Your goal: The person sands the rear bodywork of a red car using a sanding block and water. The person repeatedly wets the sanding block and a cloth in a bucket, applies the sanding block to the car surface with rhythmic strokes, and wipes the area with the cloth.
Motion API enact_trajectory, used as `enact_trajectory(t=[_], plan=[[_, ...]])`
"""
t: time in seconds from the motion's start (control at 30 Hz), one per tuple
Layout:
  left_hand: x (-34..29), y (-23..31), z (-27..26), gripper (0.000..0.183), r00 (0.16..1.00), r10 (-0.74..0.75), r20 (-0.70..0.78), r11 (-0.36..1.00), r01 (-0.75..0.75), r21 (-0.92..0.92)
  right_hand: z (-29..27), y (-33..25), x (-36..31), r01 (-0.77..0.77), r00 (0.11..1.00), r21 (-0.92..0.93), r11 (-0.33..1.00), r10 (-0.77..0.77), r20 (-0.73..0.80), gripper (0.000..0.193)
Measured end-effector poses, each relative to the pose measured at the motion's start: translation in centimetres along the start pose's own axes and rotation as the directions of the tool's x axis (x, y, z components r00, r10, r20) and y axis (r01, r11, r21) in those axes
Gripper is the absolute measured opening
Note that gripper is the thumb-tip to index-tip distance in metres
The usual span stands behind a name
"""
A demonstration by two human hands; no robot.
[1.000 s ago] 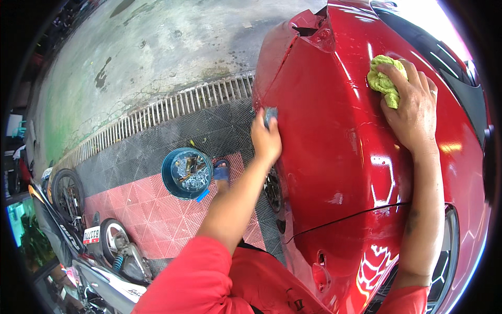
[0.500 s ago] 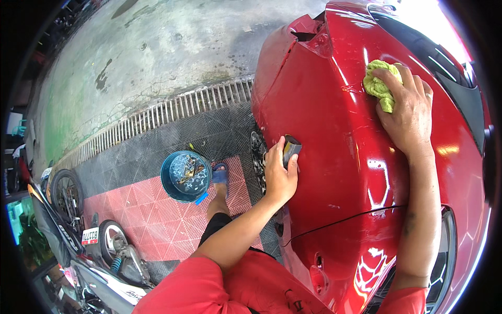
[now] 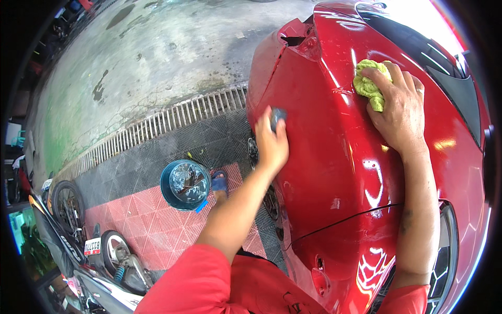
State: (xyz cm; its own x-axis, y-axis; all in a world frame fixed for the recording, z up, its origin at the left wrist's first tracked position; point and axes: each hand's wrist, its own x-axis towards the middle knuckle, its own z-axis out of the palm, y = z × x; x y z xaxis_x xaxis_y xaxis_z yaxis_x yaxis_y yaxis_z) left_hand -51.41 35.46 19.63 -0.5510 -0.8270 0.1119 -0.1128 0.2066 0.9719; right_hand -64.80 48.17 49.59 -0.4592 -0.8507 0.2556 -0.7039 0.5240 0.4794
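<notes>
Left hand: we are seeing it partly closed, thumb and fingers gripping a block.
Block: small and dark, it is sitting in that hand over the side of the red car; blur is keeping us from telling whether it is touching the paint.
Right hand: we are seeing it half open, fingers bent, thumb and forefinger having hold of a cloth; one finger is wearing a ring.
Cloth: bunched and yellow-green, it is resting on the upper bodywork.
Car: it is filling the right of our view and reflecting bright lights.
Bucket: blue, it is standing on the mats and holding liquid.
Sandal: blue, it is showing on a foot just beside the bucket.
Grate: it is running between the mats and the concrete.
Motorbike: it is standing at our lower left.
</notes>
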Motion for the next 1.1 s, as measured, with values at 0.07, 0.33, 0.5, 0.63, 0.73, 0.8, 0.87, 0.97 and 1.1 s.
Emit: enact_trajectory(t=[0.07, 0.33, 0.5, 0.63, 0.73, 0.8, 0.87, 0.97, 1.1], plan=[[8.8, -3.2, -1.4, 0.058, 0.997, -0.071, -0.018, 0.991, 0.068, -0.112, -0.9, -1.7, 1.5, 0.021, 0.999, 0.035, 0.999, -0.019, -0.051, 0.057], [-6.6, 1.3, -0.7, 0.060, 0.990, 0.104, 0.093, 0.994, -0.105, 0.005, 0.1, 0.2, -0.4, -0.005, 1.000, 0.007, 1.000, 0.005, 0.009, 0.056], [9.9, -1.3, -0.2, 0.057, 0.998, -0.053, -0.027, 0.996, 0.051, -0.068, -0.3, -1.1, 1.4, 0.040, 0.995, 0.036, 0.999, -0.037, -0.096, 0.057], [-2.1, 1.4, 0.8, 0.058, 0.996, 0.080, 0.040, 0.996, -0.079, -0.029, 0.0, 0.3, -0.3, -0.007, 1.000, 0.022, 1.000, 0.007, 0.010, 0.057], [-8.5, 3.0, -1.1, 0.059, 0.974, 0.216, 0.071, 0.976, -0.214, -0.029, -0.1, -0.1, -0.4, -0.016, 1.000, 0.022, 1.000, 0.016, 0.005, 0.056], [-0.6, 1.9, 0.9, 0.057, 0.986, 0.169, 0.002, 0.985, -0.169, -0.023, -0.3, 0.0, -0.1, -0.019, 1.000, 0.031, 0.999, 0.019, -0.010, 0.056], [10.6, -0.1, -0.4, 0.055, 0.997, 0.049, -0.062, 0.998, -0.051, -0.026, -1.1, -1.6, 1.9, 0.019, 0.996, 0.053, 0.998, -0.014, -0.091, 0.055], [8.6, 1.3, 0.5, 0.056, 0.999, -0.022, -0.028, 0.998, 0.021, -0.052, -0.5, -1.3, 1.1, 0.015, 0.999, 0.066, 0.998, -0.012, -0.042, 0.055], [-7.2, 3.3, -0.1, 0.059, 0.979, 0.205, 0.015, 0.978, -0.204, -0.036, -0.4, -0.1, -0.2, -0.014, 1.000, 0.064, 0.998, 0.015, -0.020, 0.057]])
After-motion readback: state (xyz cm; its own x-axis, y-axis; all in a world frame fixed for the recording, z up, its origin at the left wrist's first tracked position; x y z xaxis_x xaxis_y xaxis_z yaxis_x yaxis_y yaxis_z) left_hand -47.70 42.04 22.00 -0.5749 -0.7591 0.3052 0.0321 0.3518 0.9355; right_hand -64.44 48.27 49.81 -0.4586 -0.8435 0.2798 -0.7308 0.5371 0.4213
